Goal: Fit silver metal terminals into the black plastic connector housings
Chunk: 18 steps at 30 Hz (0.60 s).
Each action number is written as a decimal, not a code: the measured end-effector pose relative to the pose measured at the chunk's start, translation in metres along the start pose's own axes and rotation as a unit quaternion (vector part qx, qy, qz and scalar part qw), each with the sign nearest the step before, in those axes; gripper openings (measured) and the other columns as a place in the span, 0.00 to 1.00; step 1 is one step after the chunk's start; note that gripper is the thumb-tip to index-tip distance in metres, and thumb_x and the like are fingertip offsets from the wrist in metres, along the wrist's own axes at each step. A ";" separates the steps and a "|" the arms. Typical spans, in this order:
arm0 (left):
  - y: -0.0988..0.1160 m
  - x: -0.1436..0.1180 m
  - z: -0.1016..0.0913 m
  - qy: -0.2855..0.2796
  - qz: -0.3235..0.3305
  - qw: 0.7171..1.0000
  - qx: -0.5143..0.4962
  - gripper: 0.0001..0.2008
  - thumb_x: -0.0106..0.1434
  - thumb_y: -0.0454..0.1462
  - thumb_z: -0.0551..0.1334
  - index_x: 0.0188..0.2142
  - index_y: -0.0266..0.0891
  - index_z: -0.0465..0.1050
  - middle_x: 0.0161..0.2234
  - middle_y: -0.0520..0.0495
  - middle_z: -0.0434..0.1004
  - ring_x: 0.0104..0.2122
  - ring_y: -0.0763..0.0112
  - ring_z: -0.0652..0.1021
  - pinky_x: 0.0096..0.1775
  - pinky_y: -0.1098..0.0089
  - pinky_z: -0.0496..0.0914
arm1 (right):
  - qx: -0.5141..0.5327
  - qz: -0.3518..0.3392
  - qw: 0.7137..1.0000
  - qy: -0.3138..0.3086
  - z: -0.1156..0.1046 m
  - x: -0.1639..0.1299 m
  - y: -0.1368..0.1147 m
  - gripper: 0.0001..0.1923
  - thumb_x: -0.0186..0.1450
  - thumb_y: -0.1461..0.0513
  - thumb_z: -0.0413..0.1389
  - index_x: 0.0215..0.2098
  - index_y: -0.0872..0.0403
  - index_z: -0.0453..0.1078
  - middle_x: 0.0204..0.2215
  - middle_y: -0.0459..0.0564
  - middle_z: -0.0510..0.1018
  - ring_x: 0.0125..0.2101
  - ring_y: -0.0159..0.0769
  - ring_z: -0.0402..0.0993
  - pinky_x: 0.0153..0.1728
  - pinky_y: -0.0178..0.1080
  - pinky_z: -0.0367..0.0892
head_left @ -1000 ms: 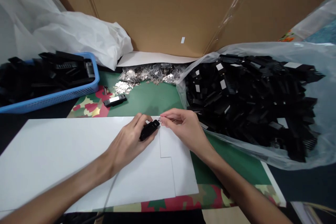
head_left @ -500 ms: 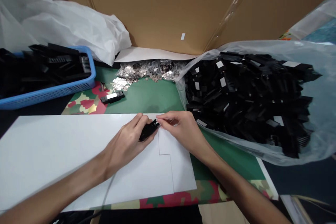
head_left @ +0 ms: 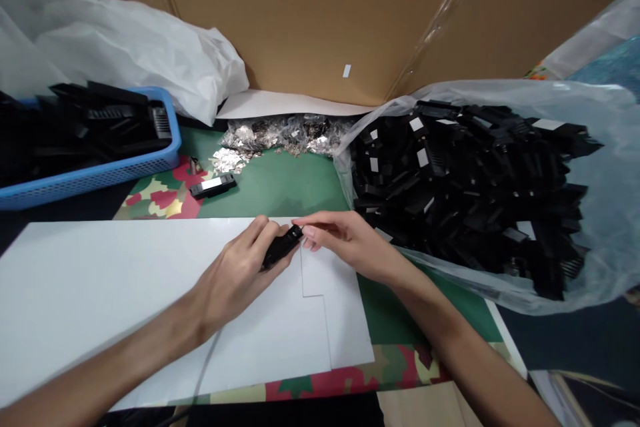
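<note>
A small black plastic part (head_left: 281,247) sits in the left hand (head_left: 239,273), gripped between thumb and fingers just above a white sheet (head_left: 100,293). The right hand (head_left: 345,241) meets it from the other side, its fingertips (head_left: 306,231) pinched at the part's outer end; whether they hold something tiny there cannot be told.

Under both hands the white sheet covers the tabletop (head_left: 280,183), whose green surface and camouflage-patterned edge show beyond the fingers and below the wrists. A wall of brown cardboard (head_left: 325,13) closes off the far side.

Right of the right hand, a clear plastic bag (head_left: 610,167) lies open, heaped with black parts (head_left: 475,193), some bearing white labels. Far left of the left hand, a blue basket (head_left: 100,173) holds more black parts. Beyond the hands lie a heap of small shiny metal pieces (head_left: 280,137) and one lone black part with a white label (head_left: 213,185). A crumpled white bag (head_left: 135,53) lies behind the basket.
</note>
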<state>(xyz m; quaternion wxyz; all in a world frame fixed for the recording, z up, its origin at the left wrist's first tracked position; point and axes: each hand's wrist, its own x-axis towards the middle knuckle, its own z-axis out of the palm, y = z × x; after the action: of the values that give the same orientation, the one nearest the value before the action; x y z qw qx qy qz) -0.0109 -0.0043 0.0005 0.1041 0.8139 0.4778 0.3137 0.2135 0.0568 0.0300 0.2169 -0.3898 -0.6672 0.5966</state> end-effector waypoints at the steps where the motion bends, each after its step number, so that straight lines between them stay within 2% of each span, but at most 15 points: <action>1: 0.000 0.000 -0.001 0.011 0.011 1.000 0.007 0.07 0.72 0.36 0.62 0.48 0.41 0.66 0.37 0.50 0.71 0.33 0.68 0.79 0.33 0.68 0.76 | 0.049 0.011 0.999 0.009 -0.001 0.002 0.002 0.15 0.70 0.52 0.62 0.48 0.52 0.81 0.37 0.49 0.84 0.37 0.36 0.80 0.43 0.40 0.75; 4: 0.001 0.001 -0.006 0.046 0.043 0.997 0.033 0.09 0.70 0.34 0.65 0.49 0.39 0.69 0.34 0.51 0.70 0.30 0.69 0.78 0.31 0.69 0.74 | 0.150 0.040 0.988 0.012 -0.003 0.006 0.006 0.15 0.63 0.53 0.68 0.44 0.53 0.82 0.34 0.48 0.84 0.35 0.35 0.81 0.39 0.38 0.77; 7: 0.002 0.001 -0.008 0.085 0.069 0.992 0.056 0.10 0.68 0.33 0.67 0.47 0.37 0.70 0.32 0.51 0.74 0.29 0.70 0.79 0.31 0.69 0.74 | 0.187 0.064 0.980 -0.007 -0.002 0.008 0.007 0.15 0.61 0.53 0.70 0.41 0.53 0.83 0.32 0.49 0.85 0.34 0.34 0.81 0.38 0.37 0.78; 12: 0.005 0.002 -0.008 0.107 0.098 0.985 0.094 0.10 0.69 0.33 0.67 0.46 0.36 0.69 0.31 0.50 0.78 0.27 0.70 0.80 0.29 0.69 0.74 | 0.240 0.084 0.967 0.024 0.007 0.011 0.010 0.14 0.57 0.53 0.73 0.35 0.54 0.82 0.28 0.46 0.83 0.28 0.31 0.80 0.35 0.36 0.78; 16: 0.006 0.004 -0.009 0.110 0.077 0.986 0.095 0.08 0.70 0.35 0.66 0.45 0.38 0.68 0.30 0.51 0.78 0.26 0.70 0.80 0.29 0.69 0.74 | 0.196 0.062 0.978 0.012 0.004 0.008 0.003 0.15 0.62 0.52 0.69 0.39 0.54 0.83 0.31 0.49 0.85 0.32 0.34 0.82 0.35 0.36 0.79; 18: 0.006 0.005 -0.009 0.110 0.065 0.988 0.090 0.08 0.70 0.35 0.65 0.45 0.39 0.68 0.31 0.52 0.78 0.28 0.69 0.81 0.29 0.69 0.73 | 0.158 0.043 0.986 0.028 0.000 0.005 -0.003 0.15 0.64 0.51 0.67 0.41 0.53 0.83 0.33 0.50 0.85 0.35 0.36 0.84 0.35 0.36 0.79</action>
<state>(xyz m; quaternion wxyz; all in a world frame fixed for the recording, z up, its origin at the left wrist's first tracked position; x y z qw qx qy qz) -0.0104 -0.0048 0.0124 -0.0434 0.8098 0.4585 0.3634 0.2099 0.0606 0.0317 0.2684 -0.3962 -0.5406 0.6919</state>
